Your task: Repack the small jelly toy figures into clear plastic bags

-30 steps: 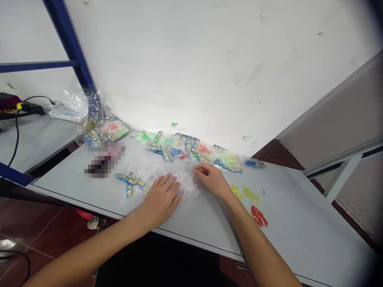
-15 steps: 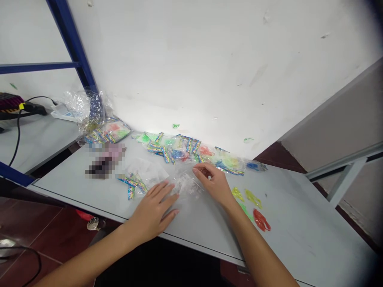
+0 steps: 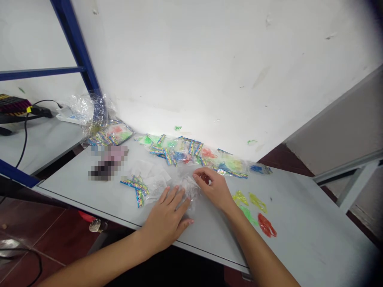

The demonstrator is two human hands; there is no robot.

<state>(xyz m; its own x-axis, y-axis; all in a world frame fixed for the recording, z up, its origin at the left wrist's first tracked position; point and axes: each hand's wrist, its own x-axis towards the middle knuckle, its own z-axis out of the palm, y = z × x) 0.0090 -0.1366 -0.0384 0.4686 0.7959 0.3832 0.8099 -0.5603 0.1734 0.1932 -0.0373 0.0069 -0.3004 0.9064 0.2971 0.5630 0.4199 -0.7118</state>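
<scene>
My left hand [image 3: 169,217] lies palm down, fingers spread, at the near edge of a heap of crumpled clear plastic bags [image 3: 155,185]. Opposite it, my right hand [image 3: 214,187] is curled with thumb and forefinger together at a clear plastic bag [image 3: 191,187]; something reddish shows faintly inside the curl, too hidden to name. To the right of that hand lie soft-looking cut-out pieces: two yellow pieces [image 3: 257,202], a green piece [image 3: 248,215] and a red piece [image 3: 267,225]. Torn colourful header strips [image 3: 136,187] sit left of the heap.
Sealed bags with colourful headers [image 3: 179,153] run along the white wall [image 3: 191,71]. More fill a large clear bag [image 3: 101,127] beside the blue post [image 3: 80,44]. A blurred patch [image 3: 109,161] covers something on the grey table [image 3: 299,235]. A metal rail [image 3: 356,183] stands right.
My left hand has slid right, closer to my right hand, across the clear bags. The right hand stays curled in nearly the same place. The whole view has shifted slightly.
</scene>
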